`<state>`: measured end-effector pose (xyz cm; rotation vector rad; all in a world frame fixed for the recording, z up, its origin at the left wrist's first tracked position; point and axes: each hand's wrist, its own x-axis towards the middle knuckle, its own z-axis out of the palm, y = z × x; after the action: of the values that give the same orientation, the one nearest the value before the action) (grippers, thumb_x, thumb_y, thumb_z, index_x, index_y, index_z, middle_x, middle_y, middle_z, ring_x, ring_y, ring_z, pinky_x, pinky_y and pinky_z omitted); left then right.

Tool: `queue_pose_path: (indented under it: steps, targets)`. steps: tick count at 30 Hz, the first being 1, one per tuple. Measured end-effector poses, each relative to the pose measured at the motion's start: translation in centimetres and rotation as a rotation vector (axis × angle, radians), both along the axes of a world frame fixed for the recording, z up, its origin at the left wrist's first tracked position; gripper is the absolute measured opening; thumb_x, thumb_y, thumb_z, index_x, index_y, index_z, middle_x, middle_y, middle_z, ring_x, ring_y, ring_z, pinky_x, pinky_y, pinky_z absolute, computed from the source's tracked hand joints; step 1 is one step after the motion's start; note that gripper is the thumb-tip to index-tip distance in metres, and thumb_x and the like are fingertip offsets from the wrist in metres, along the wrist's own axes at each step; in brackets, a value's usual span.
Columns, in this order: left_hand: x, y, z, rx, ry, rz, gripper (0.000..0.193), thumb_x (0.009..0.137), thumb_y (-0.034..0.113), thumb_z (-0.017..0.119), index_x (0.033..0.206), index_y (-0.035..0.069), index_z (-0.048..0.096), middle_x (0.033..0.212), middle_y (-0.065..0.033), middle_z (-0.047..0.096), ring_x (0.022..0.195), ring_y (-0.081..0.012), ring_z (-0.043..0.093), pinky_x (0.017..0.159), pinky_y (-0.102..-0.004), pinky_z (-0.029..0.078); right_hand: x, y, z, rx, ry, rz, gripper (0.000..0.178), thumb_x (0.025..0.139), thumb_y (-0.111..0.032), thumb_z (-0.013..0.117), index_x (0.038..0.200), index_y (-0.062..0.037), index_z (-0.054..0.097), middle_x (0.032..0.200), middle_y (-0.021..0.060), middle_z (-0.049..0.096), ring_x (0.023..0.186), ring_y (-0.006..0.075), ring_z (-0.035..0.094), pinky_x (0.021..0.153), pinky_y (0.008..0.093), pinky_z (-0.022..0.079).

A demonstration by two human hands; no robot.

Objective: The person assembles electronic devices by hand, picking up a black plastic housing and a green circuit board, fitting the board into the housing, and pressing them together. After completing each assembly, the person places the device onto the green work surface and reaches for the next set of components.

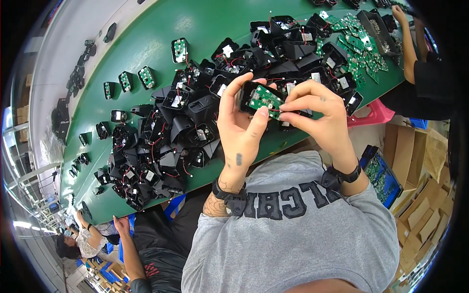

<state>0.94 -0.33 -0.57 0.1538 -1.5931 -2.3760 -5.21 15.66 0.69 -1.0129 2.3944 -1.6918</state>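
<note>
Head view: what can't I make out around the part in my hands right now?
- Black housing: its underside and left wall are hidden by the left hand.
- Green board: its right end is covered by the right hand; components too small to read.
- Red wire: its end is hidden under the fingertips.
- Pile: parts overlap, uncountable.

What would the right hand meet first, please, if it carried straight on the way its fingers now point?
Probably the green circuit board in the black housing held by the left hand; the right hand's fingertips already seem to touch it.
</note>
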Motion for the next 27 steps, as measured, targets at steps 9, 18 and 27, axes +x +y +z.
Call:
queue_pose_path:
  steps: [9,18,27]
  targets:
    - [0.3,0.5,-0.5,-0.103,0.104,0.12,0.049,0.08,-0.008,0.056,0.126,0.0,0.042,0.121,-0.0156,0.051,0.113,-0.0274,0.056,0.094,-0.0346,0.047,0.4,-0.9,0.3,0.016,0.073,-0.076,0.015,0.067,-0.003,0.075,0.08,-0.003,0.067,0.089,0.0059,0.062,0.082,0.0172,0.058,0.073,0.0286,0.045]
    - [0.3,1.2,-1.4,-0.317,0.221,0.221,0.047,0.079,-0.01,0.058,0.123,-0.002,0.042,0.12,-0.0163,0.051,0.113,-0.0281,0.056,0.095,-0.0345,0.046,1.1,-1.1,-0.4,-0.007,0.156,-0.103,0.021,0.066,0.001,0.075,0.085,-0.0025,0.067,0.083,0.0049,0.062,0.08,0.0197,0.059,0.07,0.0295,0.047]
    - [0.8,1.0,-1.1,-0.261,0.123,0.274,0.046,0.078,-0.011,0.057,0.121,-0.002,0.043,0.116,-0.0142,0.054,0.106,-0.0233,0.059,0.088,-0.03,0.049,1.4,-1.5,-0.1,-0.127,0.078,-0.165,0.015,0.072,0.007,0.069,0.087,0.002,0.066,0.085,0.0084,0.069,0.078,0.0159,0.064,0.072,0.0253,0.049]
